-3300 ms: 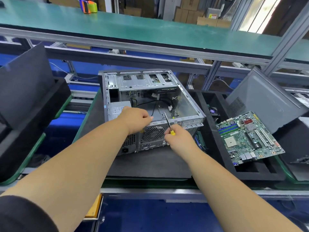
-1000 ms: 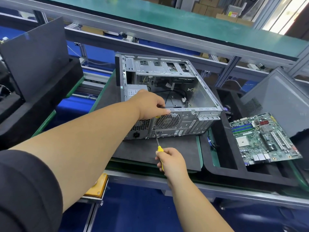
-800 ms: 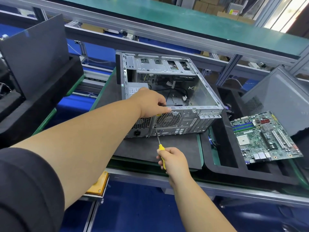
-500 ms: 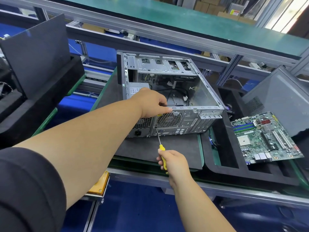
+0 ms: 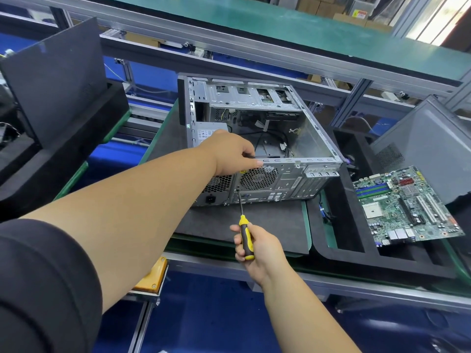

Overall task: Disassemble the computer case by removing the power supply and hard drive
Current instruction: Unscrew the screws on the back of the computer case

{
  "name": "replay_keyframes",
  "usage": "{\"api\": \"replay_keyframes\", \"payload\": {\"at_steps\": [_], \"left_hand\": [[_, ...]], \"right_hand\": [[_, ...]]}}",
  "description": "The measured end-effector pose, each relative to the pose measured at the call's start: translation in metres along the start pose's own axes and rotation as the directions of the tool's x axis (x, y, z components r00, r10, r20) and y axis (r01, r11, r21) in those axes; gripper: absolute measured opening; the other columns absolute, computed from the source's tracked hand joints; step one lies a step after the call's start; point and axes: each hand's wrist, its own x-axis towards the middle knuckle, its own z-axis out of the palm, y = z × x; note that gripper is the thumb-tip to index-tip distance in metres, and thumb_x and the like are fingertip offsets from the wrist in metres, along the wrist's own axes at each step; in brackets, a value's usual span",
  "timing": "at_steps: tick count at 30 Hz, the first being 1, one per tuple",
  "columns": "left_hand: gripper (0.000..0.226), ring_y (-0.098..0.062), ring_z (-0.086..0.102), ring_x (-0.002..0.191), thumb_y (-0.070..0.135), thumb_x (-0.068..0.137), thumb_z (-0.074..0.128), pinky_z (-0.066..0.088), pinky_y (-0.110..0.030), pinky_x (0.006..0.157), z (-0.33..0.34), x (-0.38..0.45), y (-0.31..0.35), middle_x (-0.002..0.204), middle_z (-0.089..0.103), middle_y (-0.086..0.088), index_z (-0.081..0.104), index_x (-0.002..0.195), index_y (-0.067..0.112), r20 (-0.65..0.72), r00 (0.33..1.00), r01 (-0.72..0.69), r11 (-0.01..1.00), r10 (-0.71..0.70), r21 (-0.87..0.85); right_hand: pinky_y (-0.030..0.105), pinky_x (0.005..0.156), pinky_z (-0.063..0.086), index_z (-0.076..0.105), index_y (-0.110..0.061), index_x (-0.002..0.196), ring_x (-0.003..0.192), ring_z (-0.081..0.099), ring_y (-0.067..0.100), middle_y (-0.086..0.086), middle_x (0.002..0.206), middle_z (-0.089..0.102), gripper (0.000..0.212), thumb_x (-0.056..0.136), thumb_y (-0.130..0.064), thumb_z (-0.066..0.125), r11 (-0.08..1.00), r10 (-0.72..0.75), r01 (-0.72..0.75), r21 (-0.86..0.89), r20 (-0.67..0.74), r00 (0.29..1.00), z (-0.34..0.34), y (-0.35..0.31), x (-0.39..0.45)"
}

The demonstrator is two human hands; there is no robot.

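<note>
An open silver computer case [image 5: 314,138] lies on its side on a dark foam mat [image 5: 270,220], rear panel facing me. The grey power supply [image 5: 207,132] sits in its near-left corner, partly hidden by my left hand [image 5: 233,154], which grips the top edge of the rear panel there. My right hand [image 5: 258,247] holds a yellow-and-black screwdriver [image 5: 245,233]; its tip touches the rear panel just below the round fan grille [image 5: 258,178]. Loose black cables lie inside the case. The hard drive is not distinguishable.
A green motherboard [image 5: 405,205] lies in a black foam tray [image 5: 356,248] to the right, with a grey side panel [image 5: 430,146] leaning behind it. Black foam blocks [image 5: 58,118] stand at the left. A green conveyor shelf [image 5: 254,19] runs across the back. An orange box [image 5: 153,277] hangs below the bench edge.
My right hand moved from the top edge of the rear panel down toward me, and the screwdriver tip now meets the panel under the fan grille. My left hand stays on the case.
</note>
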Motion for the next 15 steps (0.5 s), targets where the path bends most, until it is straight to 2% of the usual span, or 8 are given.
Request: {"api": "replay_keyframes", "payload": {"at_steps": [5,8,11,14,15], "left_hand": [[0.039,-0.023,0.05,0.102,0.062,0.092,0.048,0.041,-0.036,0.091,-0.0012,-0.0002,0.001,0.081,0.064,0.007,0.069,0.094,0.029,0.005,1.0,0.011,1.0,-0.011,-0.006],[0.039,-0.023,0.05,0.102,0.062,0.092,0.048,0.038,-0.034,0.086,-0.0011,0.0001,0.0007,0.078,0.062,0.009,0.069,0.094,0.029,0.003,1.0,0.009,1.0,-0.009,-0.005],[0.039,-0.022,0.05,0.102,0.062,0.092,0.048,0.035,-0.032,0.084,-0.0001,0.0011,0.0002,0.077,0.061,0.01,0.068,0.093,0.029,-0.004,1.0,0.002,1.0,-0.002,-0.001],[0.038,-0.022,0.051,0.1,0.062,0.092,0.048,0.039,-0.033,0.086,0.0003,0.0011,-0.0007,0.077,0.061,0.011,0.068,0.092,0.03,0.0,1.0,0.002,1.0,-0.002,-0.01],[0.037,-0.022,0.051,0.099,0.062,0.092,0.048,0.041,-0.034,0.087,0.0005,0.0012,-0.0008,0.077,0.061,0.011,0.068,0.092,0.031,0.004,1.0,0.004,1.0,-0.004,-0.014]], "right_hand": [[0.023,0.042,0.037,0.07,-0.01,0.098,0.046,0.05,0.011,0.0,0.057,0.058,0.024,0.1,-0.028,0.055,0.998,0.009,-0.013,-0.063,-0.065,0.998,0.0022,-0.0009,0.0009],[0.022,0.044,0.039,0.061,-0.013,0.094,0.047,0.049,0.009,-0.001,0.06,0.053,0.011,0.095,-0.024,0.065,0.996,-0.072,0.067,-0.06,-0.086,0.994,0.002,0.0022,0.0026],[0.02,0.044,0.037,0.064,-0.008,0.099,0.046,0.044,0.009,-0.001,0.059,0.051,0.018,0.095,-0.025,0.065,0.998,-0.04,0.043,0.045,-0.061,0.997,0.0013,0.0023,0.0022],[0.02,0.043,0.039,0.072,0.003,0.095,0.046,0.046,0.01,0.005,0.061,0.058,0.041,0.102,-0.033,0.051,0.99,0.054,-0.05,0.13,-0.026,0.998,0.0,0.0,0.0011],[0.02,0.043,0.04,0.072,0.003,0.094,0.047,0.047,0.01,0.005,0.062,0.06,0.043,0.103,-0.032,0.049,0.99,0.056,-0.051,0.129,-0.034,0.998,-0.0007,0.0001,0.0016]]}}
